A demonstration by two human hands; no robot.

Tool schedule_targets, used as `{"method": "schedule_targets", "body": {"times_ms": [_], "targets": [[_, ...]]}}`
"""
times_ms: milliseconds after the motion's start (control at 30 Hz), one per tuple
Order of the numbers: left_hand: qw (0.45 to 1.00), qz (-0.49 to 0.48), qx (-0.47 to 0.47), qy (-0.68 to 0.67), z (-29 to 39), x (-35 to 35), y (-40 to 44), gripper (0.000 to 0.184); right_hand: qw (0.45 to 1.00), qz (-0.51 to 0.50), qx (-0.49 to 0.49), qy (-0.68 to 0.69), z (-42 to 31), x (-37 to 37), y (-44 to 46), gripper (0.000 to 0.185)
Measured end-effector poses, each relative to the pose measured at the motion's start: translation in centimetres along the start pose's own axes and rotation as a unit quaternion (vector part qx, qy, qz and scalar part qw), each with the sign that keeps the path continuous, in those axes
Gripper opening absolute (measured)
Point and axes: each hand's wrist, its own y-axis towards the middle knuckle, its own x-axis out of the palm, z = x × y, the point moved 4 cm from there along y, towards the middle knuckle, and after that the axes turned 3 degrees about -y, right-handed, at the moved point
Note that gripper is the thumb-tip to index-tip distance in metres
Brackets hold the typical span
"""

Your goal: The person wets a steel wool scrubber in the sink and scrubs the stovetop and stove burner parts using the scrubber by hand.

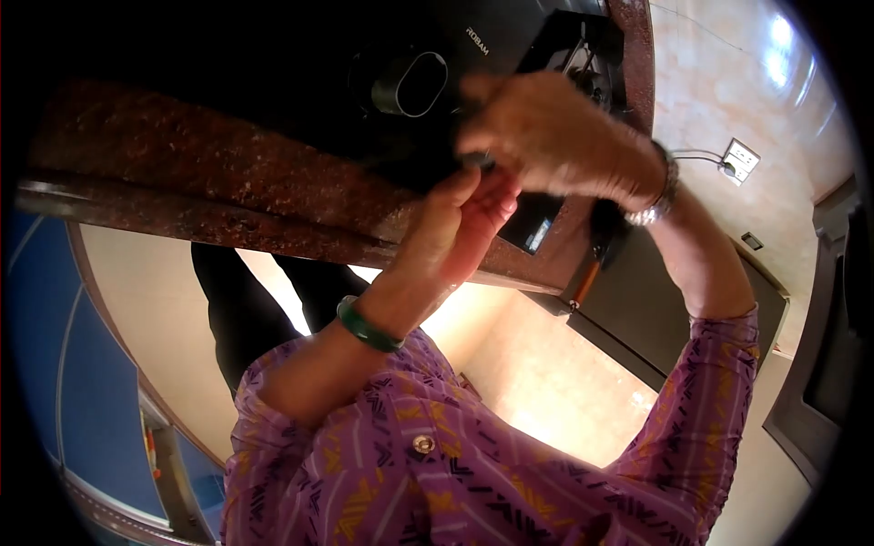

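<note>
My left hand (464, 218), with a green bangle at its wrist, is palm up with its fingers curled. A small dark piece (477, 160) shows at its fingertips; its kind cannot be made out. My right hand (546, 136), wearing a metal-banded watch, is bent over it from above and touches the left fingers. It is smeared by motion, and whatever its fingers grip is hidden. Just left of my hands, a dark oval open-topped piece (410, 86) stands on the black cooktop (478, 64) marked ROBAM.
A reddish-brown stone counter edge (228, 173) runs in front of me. On the right are a burner grate (583, 64), a dark panel with a bright patch (539, 235), and a brown handle (584, 287). A cable runs to the wall socket (741, 160). Blue cabinets (82, 346) stand left.
</note>
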Motion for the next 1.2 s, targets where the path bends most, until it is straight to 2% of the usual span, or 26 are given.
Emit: {"method": "schedule_targets", "body": {"times_ms": [67, 133, 200, 267, 300, 333, 433, 500, 533, 600, 667, 733, 800, 867, 933, 1000, 1033, 1067, 1133, 1167, 1200], "targets": [[1.0, -0.008, 0.024, 0.01, 0.4, -0.1, -0.1, 0.034, 1.0, 0.005, -0.007, 0.019, 0.5, 0.8, 0.3, 0.016], [0.999, 0.024, -0.022, 0.008, 0.3, 0.1, -0.2, 0.035, 0.999, 0.033, 0.012, -0.021, 2.4, -0.2, 0.3, 0.018], [0.999, 0.019, -0.013, 0.024, 0.3, 0.2, -0.3, 0.034, 0.999, 0.031, 0.022, -0.035, 3.0, -0.3, 0.2, 0.017], [0.999, 0.012, -0.004, 0.035, 0.1, 0.2, -0.2, 0.033, 0.999, 0.008, 0.002, -0.048, 0.8, -0.4, 0.1, 0.014], [0.999, 0.022, 0.017, 0.035, 0.1, 0.2, -0.2, 0.032, 0.998, -0.058, -0.001, -0.004, -0.3, 0.0, 0.5, 0.013], [0.998, 0.032, 0.036, 0.037, 0.2, 0.2, -0.3, 0.032, 0.999, -0.039, -0.017, 0.006, -0.4, 0.3, 0.5, 0.014], [1.0, 0.024, -0.013, 0.014, 0.2, 0.1, -0.3, 0.031, 0.999, -0.007, 0.017, -0.027, 2.3, -0.2, 0.7, 0.015], [1.0, 0.014, -0.007, 0.018, 0.3, 0.0, -0.4, 0.03, 0.998, -0.022, 0.045, -0.038, 2.2, -0.8, 0.4, 0.014], [1.0, 0.004, -0.004, 0.02, 0.1, -0.1, -0.3, 0.029, 0.998, -0.054, 0.04, -0.022, 1.2, -1.4, 0.5, 0.011], [1.0, -0.001, 0.014, 0.028, -0.1, -0.2, -0.3, 0.03, 0.998, -0.053, -0.022, -0.01, -0.6, -0.5, 0.5, 0.011], [0.998, -0.007, 0.035, 0.042, 0.2, -0.1, -0.3, 0.03, 0.999, -0.038, -0.011, 0.005, 0.6, 0.1, 0.4, 0.011], [0.999, 0.022, 0.0, 0.031, 0.2, 0.1, -0.4, 0.028, 0.998, -0.001, 0.029, -0.063, 1.8, -1.1, 0.7, 0.011], [1.0, 0.008, 0.008, 0.027, 0.2, 0.0, -0.2, 0.027, 0.998, -0.026, 0.035, -0.046, 0.7, -1.2, 0.3, 0.011], [1.0, -0.003, 0.013, 0.024, 0.0, -0.2, -0.2, 0.026, 0.998, -0.044, -0.02, -0.039, -0.9, -0.7, 0.4, 0.012], [0.999, 0.033, 0.012, 0.03, 0.0, 0.2, -0.6, 0.024, 1.0, -0.025, 0.009, -0.003, 0.7, -0.3, 0.1, 0.012], [0.999, 0.032, 0.002, 0.028, 0.1, 0.2, -0.6, 0.025, 0.997, -0.019, 0.024, -0.068, 2.1, -1.1, 0.1, 0.01], [0.999, 0.032, -0.006, 0.023, 0.1, 0.1, -0.4, 0.025, 0.999, -0.032, 0.028, -0.025, 1.5, -1.3, 0.0, 0.009], [0.999, 0.032, -0.006, 0.021, 0.0, -0.5, -0.2, 0.025, 0.999, 0.001, -0.031, -0.039, 0.9, -0.3, -0.2, 0.01], [0.995, -0.092, 0.014, -0.046, 0.2, -0.2, 0.0, 0.025, 0.999, -0.038, -0.03, -0.019, -1.1, -0.4, 0.0, 0.01], [0.995, -0.09, 0.015, -0.046, 0.1, -0.6, -0.1, 0.025, 0.999, -0.038, -0.03, -0.017, -0.6, -0.4, 0.0, 0.01], [0.999, -0.039, 0.003, -0.016, 0.2, 0.0, -0.4, 0.025, 0.999, -0.028, -0.01, -0.03, 0.5, -0.6, 0.1, 0.01]]}}
